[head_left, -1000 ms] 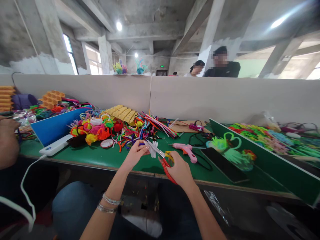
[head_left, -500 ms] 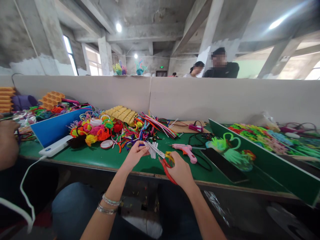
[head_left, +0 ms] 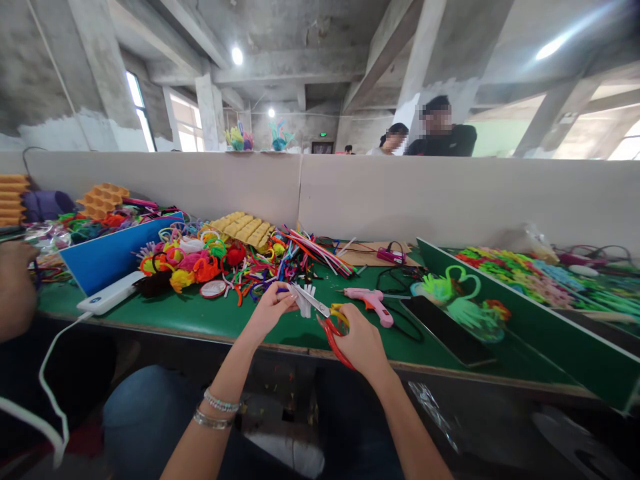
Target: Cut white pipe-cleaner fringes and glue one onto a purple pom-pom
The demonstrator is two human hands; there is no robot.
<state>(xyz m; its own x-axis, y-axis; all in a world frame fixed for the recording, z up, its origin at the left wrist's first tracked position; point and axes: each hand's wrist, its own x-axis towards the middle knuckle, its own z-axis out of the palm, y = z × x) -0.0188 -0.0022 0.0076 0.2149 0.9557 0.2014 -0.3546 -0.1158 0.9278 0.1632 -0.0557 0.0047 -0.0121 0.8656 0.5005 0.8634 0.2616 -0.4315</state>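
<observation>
Scissors [head_left: 320, 309] in our right hand [head_left: 361, 340], we work at a green table [head_left: 195, 310] strewn with craft pieces. Our right hand is closed around the red and yellow handles, and the silver blades reach toward our left hand [head_left: 273, 310], its fingertips pinching a thin purple piece [head_left: 284, 290] beside the blade tips. We cannot tell whether the blades touch it. White strips [head_left: 306, 308] lie on the table just behind the blades. To our right are a pink glue gun [head_left: 377, 307], a black phone [head_left: 445, 331] and fluffy green shapes [head_left: 463, 303] in front of a green board [head_left: 530, 327]. To our left, a colorful heap [head_left: 200, 260] sits between a blue board [head_left: 123, 253] and loose pipe cleaners [head_left: 325, 252], near a white power strip [head_left: 110, 295]. Another person's hand [head_left: 17, 280] shows at the far left; two people are visible beyond the pale partition [head_left: 400, 193].
</observation>
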